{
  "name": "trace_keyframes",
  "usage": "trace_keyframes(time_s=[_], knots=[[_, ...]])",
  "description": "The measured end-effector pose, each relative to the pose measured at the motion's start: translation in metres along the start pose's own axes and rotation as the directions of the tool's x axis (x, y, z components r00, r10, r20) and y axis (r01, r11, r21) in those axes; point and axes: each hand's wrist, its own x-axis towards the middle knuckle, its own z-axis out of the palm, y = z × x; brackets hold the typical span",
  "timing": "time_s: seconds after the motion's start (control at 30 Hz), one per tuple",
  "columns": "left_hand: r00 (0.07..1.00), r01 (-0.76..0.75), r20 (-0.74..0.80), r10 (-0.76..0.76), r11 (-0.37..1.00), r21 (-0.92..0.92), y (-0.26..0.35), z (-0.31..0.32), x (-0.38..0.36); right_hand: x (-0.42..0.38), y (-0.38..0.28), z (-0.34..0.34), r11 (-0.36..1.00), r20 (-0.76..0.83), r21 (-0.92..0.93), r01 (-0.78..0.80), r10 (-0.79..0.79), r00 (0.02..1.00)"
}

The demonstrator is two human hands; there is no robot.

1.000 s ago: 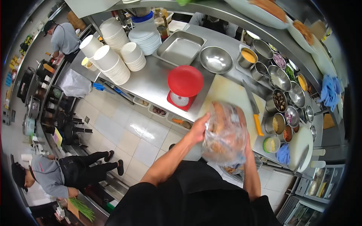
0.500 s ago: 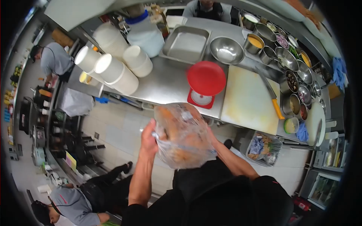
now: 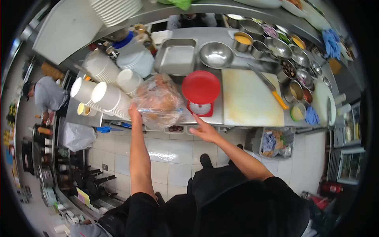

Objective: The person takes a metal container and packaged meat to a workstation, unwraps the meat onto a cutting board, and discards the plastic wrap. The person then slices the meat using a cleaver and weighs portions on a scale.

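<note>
Plastic bag: the clear bag (image 3: 160, 100) of orange-brown food is just left of the red scale (image 3: 201, 87), over the near edge of the table (image 3: 213, 35). I can't tell whether it rests there fully or is partly held up.
Left hand: mine (image 3: 135, 112) is against the bag's left side, on the side away from the scale; some fingers are hidden, so I can't tell how firmly they grip.
Right hand: mine (image 3: 206, 132) is off the bag's body, fingers spread, just in front of the scale. I can't tell if a fingertip brushes the loose plastic.
Weight: with my right palm free, I judge that the load falls on my left hand, the table, or both.
Cups: the white stacks (image 3: 106, 96) are left of the scale, beyond the bag.
Cutting board: this (image 3: 252, 98) is right of the scale, with the orange-handled knife (image 3: 279, 99) along its far right side.
</note>
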Motion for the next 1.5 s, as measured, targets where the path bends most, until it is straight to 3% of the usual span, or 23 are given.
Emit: trace_keyframes(time_s=[0.03,0.1,0.13,0.17,0.2,0.23,0.27,0.3,0.4,0.47,0.6,0.7,0.8,0.83,0.9,1.0,1.07,1.13,1.23,1.27,1.37,1.4,1.5], knots=[[0.998,0.025,-0.056,-0.019,0.993,0.117,0.000,-0.005,0.002,-0.025,0.001,-0.019,0.997,0.014,-0.020,-0.069,0.070,0.997],[0.981,-0.145,-0.155,0.116,0.970,-0.195,-0.015,-0.010,-0.012,-0.073,0.042,-0.062,0.989,-0.080,-0.107,-0.101,0.093,0.992],[0.978,-0.196,0.041,0.205,0.967,-0.166,-0.031,-0.033,-0.009,-0.105,0.046,-0.087,0.981,-0.150,-0.071,-0.182,0.169,0.974],[0.932,-0.339,0.145,0.332,0.656,0.675,-0.018,-0.050,-0.025,-0.133,0.060,-0.114,0.971,-0.236,-0.083,-0.226,0.201,0.951],[0.985,-0.170,0.111,0.129,0.813,0.557,-0.003,-0.056,-0.048,-0.167,0.064,-0.145,0.949,-0.290,-0.159,-0.273,0.219,0.932],[0.983,-0.101,-0.152,0.103,0.995,0.021,-0.012,-0.048,-0.073,-0.201,0.066,-0.180,0.918,-0.340,-0.231,-0.324,0.235,0.910],[0.968,-0.232,-0.077,0.238,0.970,0.074,-0.046,-0.083,-0.065,-0.236,0.079,-0.212,0.871,-0.493,-0.355,-0.339,0.133,0.860],[0.940,-0.029,-0.336,0.064,0.994,0.107,-0.029,-0.058,-0.105,-0.266,0.088,-0.243,0.795,-0.595,-0.480,-0.371,0.015,0.803],[0.804,-0.007,-0.587,0.097,0.988,0.154,-0.073,-0.045,-0.168,-0.334,0.058,-0.340,0.675,-0.880,-0.331,-0.659,0.032,0.474],[0.866,0.246,-0.487,-0.113,0.944,0.218,-0.122,-0.078,-0.154,-0.367,0.051,-0.406,0.659,-0.969,-0.168,-0.734,0.027,0.246],[0.862,0.147,-0.507,-0.006,0.960,0.238,-0.108,-0.042,-0.201,-0.407,0.083,-0.531,0.571,-0.971,-0.072,-0.818,-0.227,-0.073],[0.901,-0.014,-0.422,0.103,0.978,0.208,-0.085,-0.037,-0.195,-0.435,0.149,-0.643,0.284,-0.863,-0.245,-0.927,-0.500,0.074],[0.862,-0.129,-0.427,0.272,0.933,0.335,-0.049,-0.010,-0.216,-0.470,0.236,-0.769,-0.043,-0.881,-0.222,-0.974,-0.420,0.220],[0.846,-0.115,-0.389,0.365,0.837,0.536,-0.048,-0.022,-0.209,-0.484,0.248,-0.791,-0.086,-0.838,-0.389,-0.917,-0.380,0.391],[0.818,-0.205,-0.371,0.439,0.826,0.524,-0.015,0.027,-0.247,-0.477,0.229,-0.796,0.179,-0.950,-0.270,-0.946,-0.207,0.232],[0.755,-0.291,-0.285,0.590,0.692,0.661,-0.010,0.036,-0.239,-0.449,0.167,-0.767,0.175,-0.988,-0.150,-0.973,-0.071,0.139],[0.785,-0.298,-0.240,0.571,0.688,0.662,0.004,0.051,-0.235,-0.451,0.181,-0.805,0.336,-0.991,0.103,-0.936,0.118,-0.066],[0.763,-0.321,-0.184,0.620,0.610,0.724,0.015,0.063,-0.225,-0.434,0.132,-0.749,0.532,-0.987,0.122,-0.838,0.157,-0.044],[0.649,-0.398,-0.011,0.761,0.352,0.847,0.031,0.070,-0.191,-0.403,0.106,-0.649,0.989,-0.999,0.031,-0.143,0.033,0.014],[0.545,-0.426,0.114,0.831,0.157,0.891,0.035,0.070,-0.180,-0.394,0.099,-0.611,0.996,-0.981,-0.079,0.043,-0.085,0.174],[0.600,-0.374,0.193,0.776,0.059,0.926,0.060,0.080,-0.153,-0.334,0.049,-0.486,0.947,-0.967,0.166,0.273,0.102,0.234],[0.597,-0.388,0.201,0.777,0.061,0.920,0.067,0.080,-0.144,-0.297,0.014,-0.431,0.981,-0.987,0.086,0.172,0.060,0.151],[0.806,-0.322,0.258,0.533,0.028,0.946,0.088,0.085,-0.121,-0.227,-0.007,-0.321,0.957,-0.914,0.219,0.192,0.132,0.383]])
